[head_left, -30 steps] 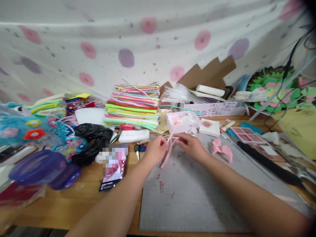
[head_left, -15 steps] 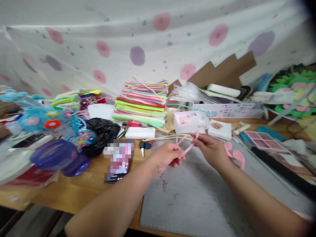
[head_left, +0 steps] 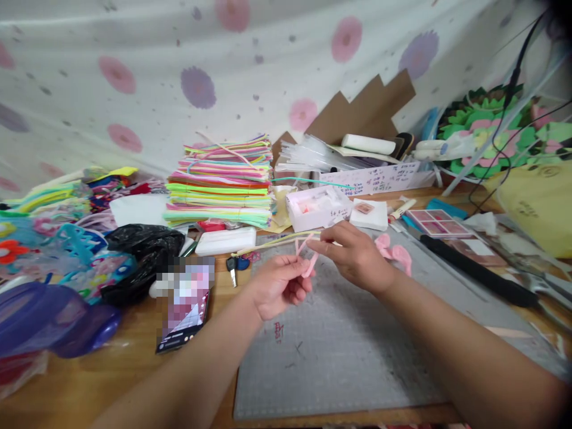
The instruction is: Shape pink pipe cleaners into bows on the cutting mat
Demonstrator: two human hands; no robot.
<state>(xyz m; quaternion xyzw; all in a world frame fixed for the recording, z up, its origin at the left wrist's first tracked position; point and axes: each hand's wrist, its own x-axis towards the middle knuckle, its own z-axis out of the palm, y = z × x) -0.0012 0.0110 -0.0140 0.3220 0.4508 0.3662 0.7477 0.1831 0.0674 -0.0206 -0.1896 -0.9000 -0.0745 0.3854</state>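
Note:
A pink pipe cleaner (head_left: 311, 262), bent into a small loop, is held above the grey cutting mat (head_left: 322, 369). My left hand (head_left: 283, 283) pinches its lower part between thumb and forefinger. The fingertips of my right hand (head_left: 357, 256) close on its upper end. Beyond my right wrist, curled pink pieces (head_left: 394, 255) lie on the mat. Behind my hands, pale yellow pipe cleaners (head_left: 268, 245) stretch across the mat's back edge.
A tall stack of coloured pipe cleaners (head_left: 218, 190) stands at the back. A phone (head_left: 187, 310), keys (head_left: 232, 271) and a purple plastic container (head_left: 53, 319) are on the left. Black-handled scissors (head_left: 482, 271) rest at right, near a white box (head_left: 313, 208).
My right hand has come closer to my left, and the pink loop between them is smaller. The camera view has turned to the right.

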